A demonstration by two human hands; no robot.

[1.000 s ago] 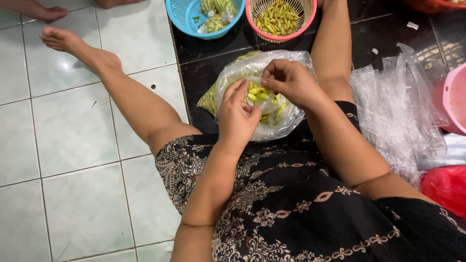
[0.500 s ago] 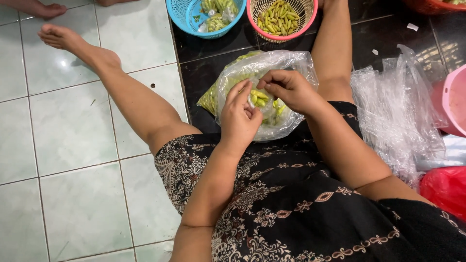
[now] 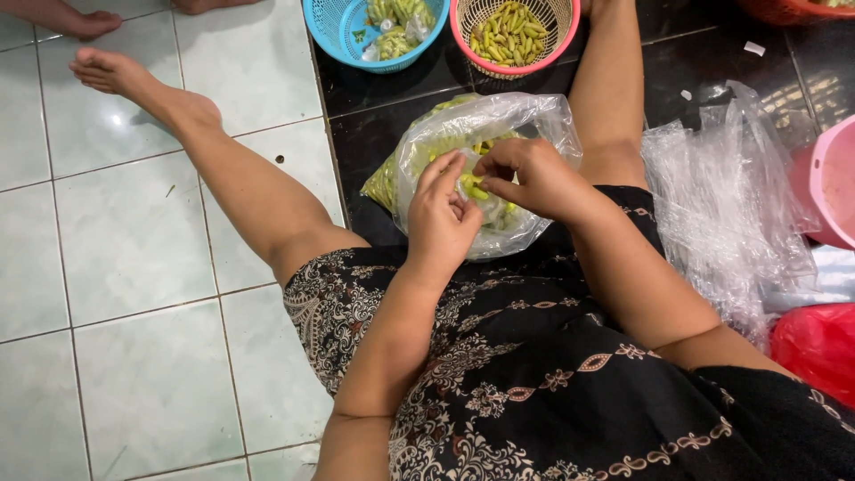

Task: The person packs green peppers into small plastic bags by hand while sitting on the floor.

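I sit on the floor with a clear plastic bag of small yellow-green chillies between my legs. My left hand rests at the bag's mouth, fingers curled upward against it. My right hand is over the opening, fingertips pinched on a yellow-green chilli between both hands. More chillies show through the bag below the hands.
A pink basket of chillies and a blue basket of green scraps stand ahead. Crumpled clear plastic, a pink tub and a red bag lie at right. Another person's feet are at the top left.
Both hands have shifted slightly toward me over the bag's mouth, and the right hand's fingers have closed tighter around a chilli.
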